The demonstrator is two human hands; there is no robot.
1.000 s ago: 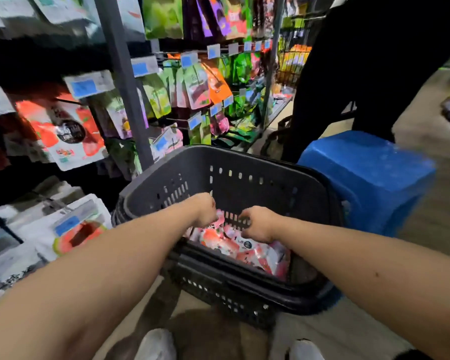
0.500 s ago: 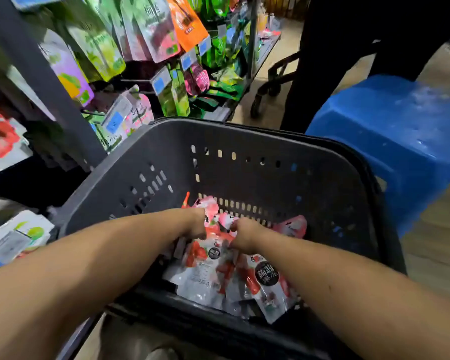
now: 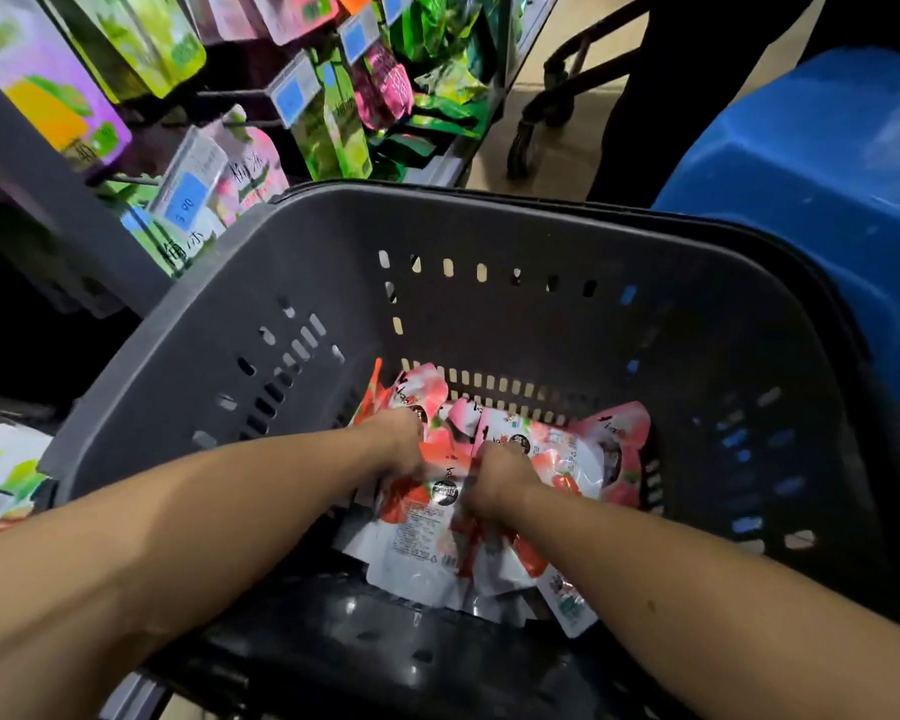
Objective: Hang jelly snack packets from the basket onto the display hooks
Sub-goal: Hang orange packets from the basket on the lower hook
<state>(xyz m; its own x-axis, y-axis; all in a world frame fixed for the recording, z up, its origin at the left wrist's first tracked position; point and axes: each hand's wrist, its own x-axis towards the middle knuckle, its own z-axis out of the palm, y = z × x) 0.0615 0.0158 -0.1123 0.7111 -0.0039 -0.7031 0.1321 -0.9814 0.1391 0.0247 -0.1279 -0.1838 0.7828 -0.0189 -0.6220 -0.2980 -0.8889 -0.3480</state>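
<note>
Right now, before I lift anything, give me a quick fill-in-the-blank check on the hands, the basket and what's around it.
1. The left hand and right hand both curl onto packets inside the grey ____.
2. The stool right of the basket is ____.
3. The rack of hanging snacks stands on the basket's ____ side.

Missing words: basket; blue; left.

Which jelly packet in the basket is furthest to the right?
The pink packet beyond the right hand, propped near the basket's right wall; every other packet lies further left.
</note>
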